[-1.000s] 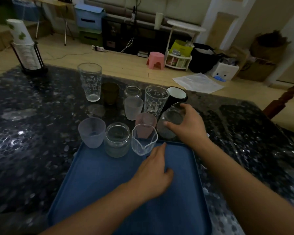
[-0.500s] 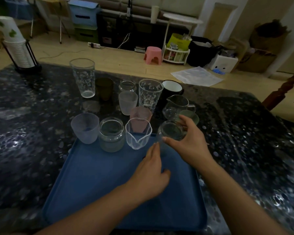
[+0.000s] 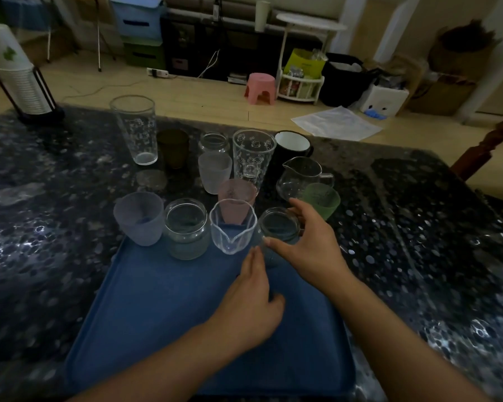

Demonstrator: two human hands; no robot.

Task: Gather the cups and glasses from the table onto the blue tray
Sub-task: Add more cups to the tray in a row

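Note:
The blue tray lies on the dark table in front of me. Along its far edge stand a frosted cup, a clear jar and a clear spouted beaker. My right hand grips a small clear glass at the tray's far right corner, thumb and fingers curled round it. My left hand rests flat on the tray with straight fingers, holding nothing. Behind the tray stand a pink cup, a green cup, a glass pitcher, two tall glasses and several other cups.
A stack of paper cups in a black holder stands at the table's far left corner. A black mug with a white inside is at the back of the group. A wooden chair stands off the table's right side.
My right hand has carried the small clear glass from behind the pink cup toward me, down to the tray's far right corner. The left hand has stayed on the tray.

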